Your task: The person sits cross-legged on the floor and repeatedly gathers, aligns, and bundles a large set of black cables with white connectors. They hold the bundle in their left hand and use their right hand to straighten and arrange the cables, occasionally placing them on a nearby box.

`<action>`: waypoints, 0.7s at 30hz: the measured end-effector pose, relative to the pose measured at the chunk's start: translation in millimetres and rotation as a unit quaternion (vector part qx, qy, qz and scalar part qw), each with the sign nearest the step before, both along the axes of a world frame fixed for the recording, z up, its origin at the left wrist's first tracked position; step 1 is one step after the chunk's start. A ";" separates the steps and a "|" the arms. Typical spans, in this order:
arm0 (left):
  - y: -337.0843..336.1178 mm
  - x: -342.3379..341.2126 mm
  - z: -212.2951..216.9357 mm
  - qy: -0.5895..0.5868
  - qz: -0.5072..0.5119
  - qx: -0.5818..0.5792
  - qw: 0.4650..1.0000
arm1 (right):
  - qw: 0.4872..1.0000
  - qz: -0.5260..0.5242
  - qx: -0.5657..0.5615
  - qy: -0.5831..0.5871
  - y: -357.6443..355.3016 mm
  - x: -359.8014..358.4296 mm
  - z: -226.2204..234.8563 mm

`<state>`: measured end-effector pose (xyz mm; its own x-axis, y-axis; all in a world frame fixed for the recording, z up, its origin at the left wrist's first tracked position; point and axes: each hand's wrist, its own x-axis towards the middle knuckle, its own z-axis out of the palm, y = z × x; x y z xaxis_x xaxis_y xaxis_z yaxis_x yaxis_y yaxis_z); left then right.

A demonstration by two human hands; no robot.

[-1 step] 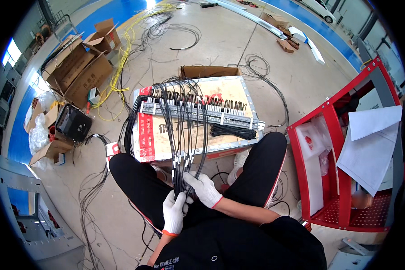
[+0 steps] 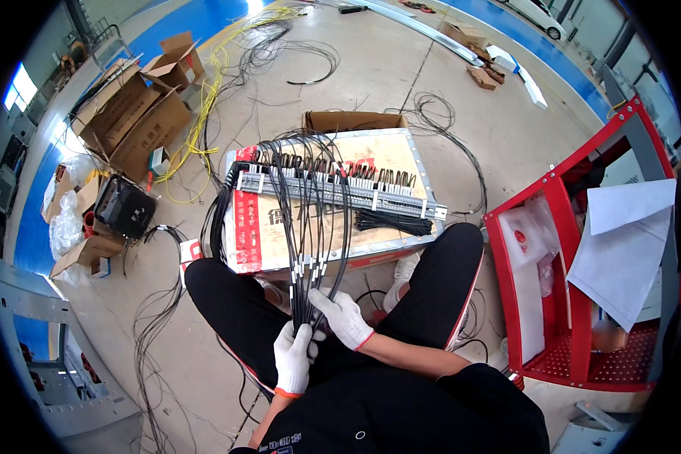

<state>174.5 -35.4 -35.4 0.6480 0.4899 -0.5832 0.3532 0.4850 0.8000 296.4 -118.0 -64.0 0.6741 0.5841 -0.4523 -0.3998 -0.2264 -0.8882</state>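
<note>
Both of my hands wear white gloves and meet over my lap at a bundle of black cables (image 2: 310, 242) with white label sleeves near their ends. My left hand (image 2: 291, 359) is closed around the gathered lower end. Just above and to the right, my right hand (image 2: 343, 319) pinches cables at the bundle's right side; its fingertips are partly hidden. From there the cables fan upward over a grey metal rail with a row of terminal blocks (image 2: 340, 189). The rail lies on a wooden case (image 2: 390, 151) with metal edges, and looped dark wires stand along its far side.
Black cable ties (image 2: 393, 221) lie on the case's right part. A red metal frame (image 2: 507, 303) holding white sheets (image 2: 620, 242) stands at right. Cardboard boxes (image 2: 147, 129), a black case (image 2: 125, 206) and yellow cables (image 2: 204, 144) are at left. Loose black cables (image 2: 147, 333) trail across the floor.
</note>
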 end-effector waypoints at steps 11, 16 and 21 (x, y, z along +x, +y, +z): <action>-5.8 2.8 15.6 -0.016 0.065 0.036 0.997 | 0.939 -0.141 0.213 0.230 34.7 63.7 1.3; -5.2 3.1 31.4 -0.025 0.070 0.034 0.997 | 0.921 -0.181 0.221 0.265 82.8 163.8 17.7; -8.3 4.6 38.8 -0.034 0.059 0.029 0.997 | 0.911 -0.173 0.233 0.295 115.3 260.0 0.0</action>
<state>179.1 -43.7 3.5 0.6210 0.5965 -0.5085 0.2406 0.4724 0.8479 556.3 -2.7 -64.0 0.5746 0.6035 -0.5529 -0.8138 0.3497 -0.4641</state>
